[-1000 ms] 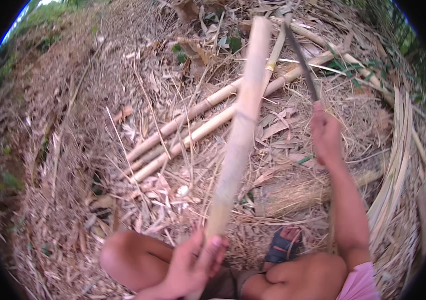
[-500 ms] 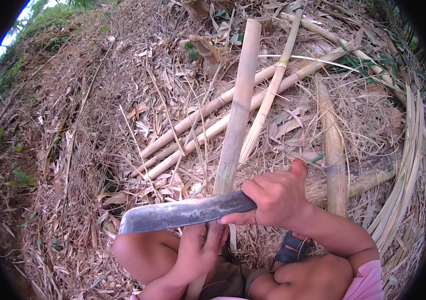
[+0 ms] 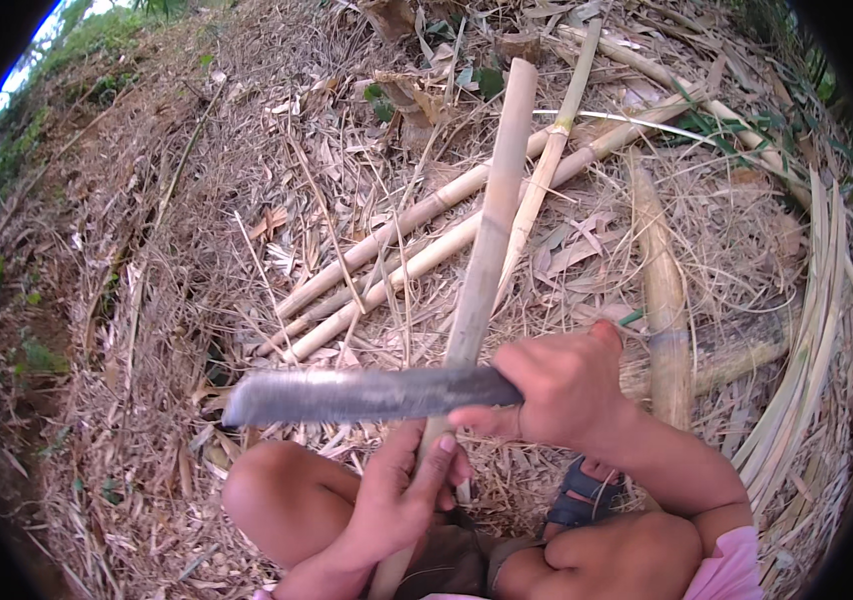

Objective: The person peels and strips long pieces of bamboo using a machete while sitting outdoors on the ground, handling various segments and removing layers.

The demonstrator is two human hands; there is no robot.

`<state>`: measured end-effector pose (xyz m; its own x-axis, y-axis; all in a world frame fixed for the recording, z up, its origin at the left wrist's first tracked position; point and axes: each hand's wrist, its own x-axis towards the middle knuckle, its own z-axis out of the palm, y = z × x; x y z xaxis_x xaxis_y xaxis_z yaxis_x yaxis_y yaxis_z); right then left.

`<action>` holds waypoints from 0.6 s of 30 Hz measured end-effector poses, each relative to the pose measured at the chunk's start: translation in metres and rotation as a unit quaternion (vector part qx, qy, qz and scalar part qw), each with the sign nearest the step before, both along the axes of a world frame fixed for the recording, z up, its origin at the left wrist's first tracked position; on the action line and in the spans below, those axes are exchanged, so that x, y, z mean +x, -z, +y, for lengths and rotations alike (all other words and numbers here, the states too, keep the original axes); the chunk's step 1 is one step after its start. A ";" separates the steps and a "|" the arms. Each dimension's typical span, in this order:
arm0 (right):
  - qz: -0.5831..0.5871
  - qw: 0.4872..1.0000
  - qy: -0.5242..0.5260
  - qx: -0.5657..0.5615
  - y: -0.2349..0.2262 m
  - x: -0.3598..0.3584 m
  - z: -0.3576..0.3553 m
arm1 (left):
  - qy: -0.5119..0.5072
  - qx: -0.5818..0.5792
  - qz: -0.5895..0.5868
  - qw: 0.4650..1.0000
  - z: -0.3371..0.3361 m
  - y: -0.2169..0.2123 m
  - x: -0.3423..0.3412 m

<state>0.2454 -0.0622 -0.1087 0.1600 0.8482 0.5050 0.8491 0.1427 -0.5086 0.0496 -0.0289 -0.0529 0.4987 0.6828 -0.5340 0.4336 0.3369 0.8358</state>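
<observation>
Since one second ago, my right hand (image 3: 567, 390) has come down from its raised position at the upper right, bringing the blade (image 3: 367, 393) with it. Half a second ago the blade already lay crosswise before the pole; it now sits in nearly the same place, level, its tip pointing to my left.

Right hand: fingers clamped around the blade's handle, thumb uppermost. The flat grey blade crosses in front of the bamboo pole (image 3: 487, 240); whether the edge touches the pole cannot be told from this view.

Left hand (image 3: 402, 495): fingers wrapped around the lower part of the bamboo pole, just below the blade. This grip matches both earlier moments. The pole leans away from me, its far end toward the top of the view, as before.

Position of the work: the pole rises between my bent knees, above a sandal (image 3: 577, 495) on my right foot. Behind it, several cut bamboo stems (image 3: 397, 235) lie crossed on the ground amid dry leaves and straw. A thicker stem (image 3: 662, 290) lies to the right, and a bundle of split strips (image 3: 812, 340) curves along the right edge.
</observation>
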 end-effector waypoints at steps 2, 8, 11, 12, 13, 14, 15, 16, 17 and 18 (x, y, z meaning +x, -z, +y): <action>-0.008 1.000 -0.022 0.013 -0.004 -0.011 0.000 | 0.048 0.110 0.002 0.993 0.003 0.014 -0.013; -0.003 0.999 -0.038 0.008 0.004 -0.017 -0.003 | 0.038 0.022 0.002 0.999 0.013 0.011 -0.011; 0.003 0.999 -0.045 0.003 0.005 -0.022 -0.006 | 0.001 -0.020 -0.020 1.000 0.008 0.014 -0.012; 0.004 0.999 -0.046 0.002 0.004 -0.023 -0.007 | -0.011 -0.025 -0.024 0.999 0.007 0.015 -0.014; 0.005 0.999 -0.047 0.000 0.004 -0.023 -0.007 | 0.004 0.026 -0.026 0.999 0.005 0.018 -0.014; 0.006 0.999 -0.045 0.006 0.004 -0.023 -0.007 | 0.019 0.078 -0.029 0.996 0.004 0.020 -0.013; 0.008 0.999 -0.043 0.012 0.005 -0.023 -0.007 | 0.033 0.130 -0.031 0.991 0.003 0.021 -0.012; 0.010 0.999 -0.042 0.016 0.005 -0.023 -0.008 | 0.010 0.106 -0.041 0.993 0.001 0.020 -0.009; 0.005 0.999 -0.040 0.022 0.005 -0.023 -0.008 | -0.013 0.082 -0.052 0.995 -0.001 0.016 -0.005; 0.000 0.999 -0.037 0.028 0.003 -0.024 -0.007 | -0.036 0.057 -0.062 0.996 -0.002 0.014 -0.003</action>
